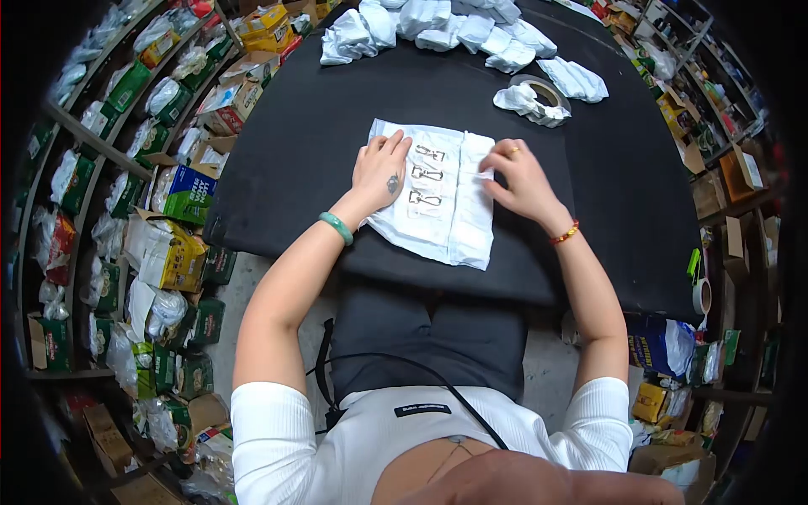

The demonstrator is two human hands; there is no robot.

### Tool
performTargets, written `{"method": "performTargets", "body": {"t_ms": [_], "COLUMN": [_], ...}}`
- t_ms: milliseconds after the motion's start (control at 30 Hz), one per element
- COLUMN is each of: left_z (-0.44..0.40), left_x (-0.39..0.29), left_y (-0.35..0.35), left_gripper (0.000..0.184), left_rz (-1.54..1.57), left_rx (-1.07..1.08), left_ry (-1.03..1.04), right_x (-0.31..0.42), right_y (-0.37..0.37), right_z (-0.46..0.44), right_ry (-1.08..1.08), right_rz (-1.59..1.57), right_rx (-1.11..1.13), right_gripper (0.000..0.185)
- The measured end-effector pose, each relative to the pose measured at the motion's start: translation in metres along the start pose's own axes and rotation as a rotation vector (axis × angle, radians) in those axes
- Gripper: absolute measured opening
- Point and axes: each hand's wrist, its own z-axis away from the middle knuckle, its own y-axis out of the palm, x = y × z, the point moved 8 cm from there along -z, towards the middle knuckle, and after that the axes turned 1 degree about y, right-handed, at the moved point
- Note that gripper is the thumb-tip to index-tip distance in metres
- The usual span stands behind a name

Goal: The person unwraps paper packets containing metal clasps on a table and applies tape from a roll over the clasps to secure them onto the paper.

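A white plastic mailing bag point(473, 227) lies flat on the black table, its folded strip running down the right side. On its middle sit several small metal clip-like pieces point(427, 174), apparently in clear little packets arranged in a column. My left hand point(383, 172) rests palm down over the bag's left edge, fingers stretched out, beside the metal pieces. At the right edge, my right hand point(520, 181) has curled fingers, with thumb and forefinger at the bag's border, pinching it.
The black-covered table point(295, 168) carries a heap of white packed bags point(438, 29) at its far side. Nearer lies a roll of tape point(551, 97) with a crumpled white piece. A smaller tape roll point(702, 296) sits at the right edge. Crowded shelves point(84, 139) stand on both sides.
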Motion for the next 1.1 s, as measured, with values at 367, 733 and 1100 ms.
{"method": "performTargets", "body": {"t_ms": [367,733,1100], "left_z": [-0.001,-0.002,0.004], "left_x": [-0.004,-0.001,0.013], "left_y": [-0.005,-0.004,-0.008], "left_gripper": [0.035,0.036,0.034], "left_rz": [0.013,-0.019,0.345], "left_rx": [-0.003,0.046,-0.009], "left_ry": [0.003,-0.042,-0.126], "right_x": [0.011,-0.01,-0.04], "right_y": [-0.018,-0.016,-0.003], "right_z": [0.003,0.026,0.056], "right_ry": [-0.154,-0.034,0.32], "right_rz": [0.113,-0.012,-0.194], "right_rx": [-0.049,-0.081,0.187], "right_gripper": [0.013,0.014,0.012]}}
